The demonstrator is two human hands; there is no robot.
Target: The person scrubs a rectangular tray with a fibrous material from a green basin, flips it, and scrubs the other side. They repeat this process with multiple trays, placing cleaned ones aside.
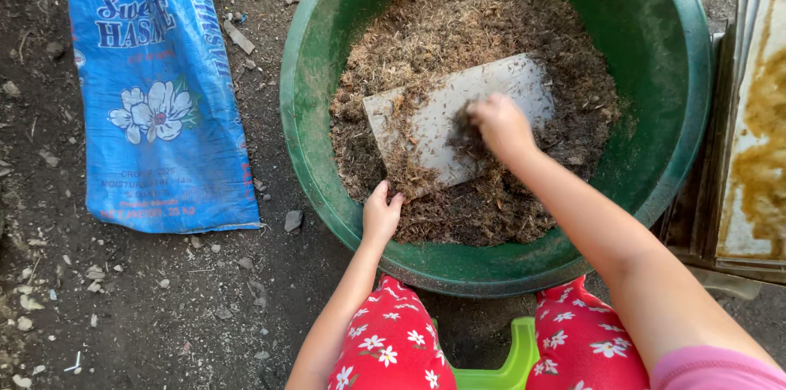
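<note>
Lying under the right hand (501,124), a grey board (458,116) in brown mulch (467,22).

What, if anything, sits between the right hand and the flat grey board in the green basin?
Nothing visible: the right hand already rests on the flat grey board, with only loose brown fibre scattered around.

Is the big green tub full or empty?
Partly full. The green tub holds brown shredded stuff over its bottom, but its inner wall shows bare above it.

A flat board (467,116) lies on mulch (458,22) in the basin (319,161); a sack (155,87) lies left
</note>
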